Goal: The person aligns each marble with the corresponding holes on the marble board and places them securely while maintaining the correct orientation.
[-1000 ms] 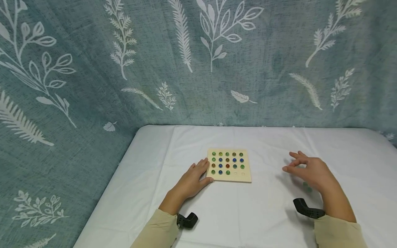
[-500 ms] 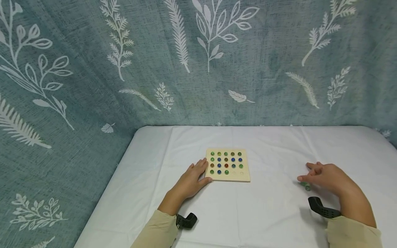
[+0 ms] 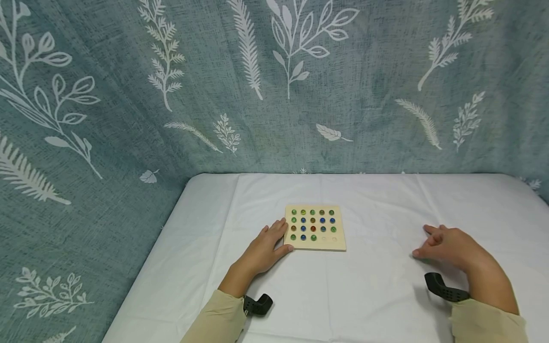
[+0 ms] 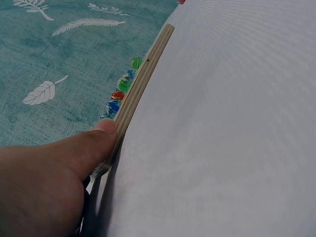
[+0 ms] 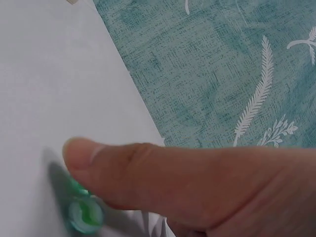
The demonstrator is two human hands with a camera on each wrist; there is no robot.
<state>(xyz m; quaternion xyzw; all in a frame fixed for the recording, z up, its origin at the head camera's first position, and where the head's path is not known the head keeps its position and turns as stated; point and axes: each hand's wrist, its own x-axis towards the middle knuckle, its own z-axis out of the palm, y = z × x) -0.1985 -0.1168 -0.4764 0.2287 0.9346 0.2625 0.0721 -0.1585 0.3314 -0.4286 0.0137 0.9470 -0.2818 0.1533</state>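
In the head view a square wooden board (image 3: 340, 238) lies on the white cloth, with rows of coloured glass marbles in its hollows. Two hollows at the near right corner hold no marble. My left hand (image 3: 261, 251) rests at the board's left side, fingers straight along the edge and thumb touching the near edge. Well to the right, my right hand (image 3: 452, 247) is low over the cloth, thumb and fingers brought together. Below its thumb in the right wrist view is a green marble (image 5: 85, 215); more green shows partly behind the thumb. Whether the fingertips grip a marble is hidden.
White cloth (image 3: 369, 295) covers the table and stretches between the board and my right hand. A teal leaf-patterned curtain (image 3: 274, 133) hangs behind the table and along its left side. Black wrist cameras sit on both forearms, such as the right camera (image 3: 443, 288).
My right hand has moved right and toward me, down to the green marbles, which its thumb now mostly covers in the head view. My left hand and the board have stayed in place.
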